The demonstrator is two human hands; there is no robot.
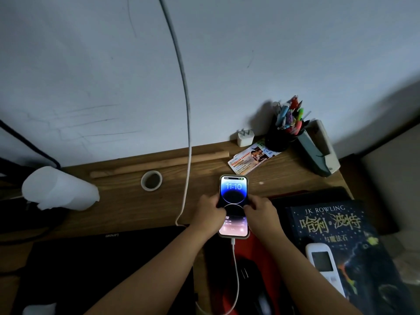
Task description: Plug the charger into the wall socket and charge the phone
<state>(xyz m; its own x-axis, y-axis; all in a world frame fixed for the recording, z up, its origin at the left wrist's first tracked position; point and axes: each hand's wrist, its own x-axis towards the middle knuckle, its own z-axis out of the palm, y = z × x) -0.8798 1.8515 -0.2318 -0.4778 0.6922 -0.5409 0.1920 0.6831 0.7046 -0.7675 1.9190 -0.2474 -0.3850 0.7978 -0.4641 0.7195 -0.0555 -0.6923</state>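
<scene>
Our two forearms reach over a dark laptop. Left hand (210,212) and right hand (261,212) have fingers clamped on the lit phone (234,192), over the wooden desk (127,201). White cable (236,269) sits plugged underneath. We should lower it flat, keeping the cable slack.

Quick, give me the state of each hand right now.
Left hand: closed on the left edge of the phone.
Right hand: closed on the phone's right edge.
</scene>
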